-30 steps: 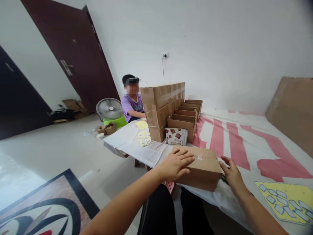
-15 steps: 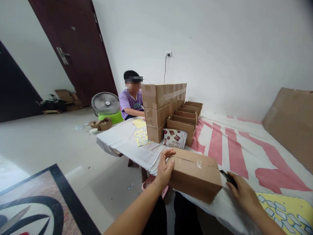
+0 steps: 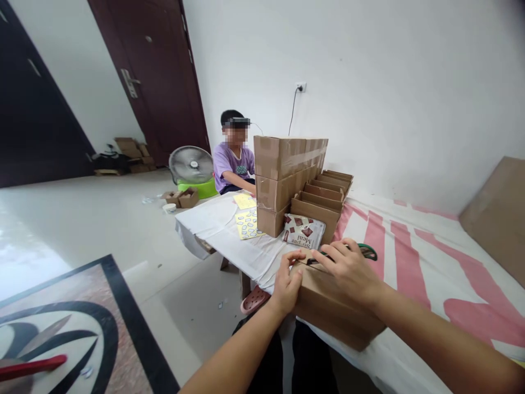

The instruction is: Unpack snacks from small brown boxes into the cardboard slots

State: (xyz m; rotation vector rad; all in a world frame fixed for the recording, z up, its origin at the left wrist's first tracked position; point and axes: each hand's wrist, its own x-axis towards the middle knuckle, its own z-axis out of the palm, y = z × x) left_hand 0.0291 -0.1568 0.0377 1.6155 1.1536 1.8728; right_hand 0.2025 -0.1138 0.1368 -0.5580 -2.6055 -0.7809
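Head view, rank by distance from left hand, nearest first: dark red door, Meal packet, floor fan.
1. Meal packet: on table, just beyond left hand.
2. Floor fan: left, past the table.
3. Dark red door: left, behind fan.

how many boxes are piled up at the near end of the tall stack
3: the top box, the middle box and the bottom box, one above another. Others behind them may be hidden.
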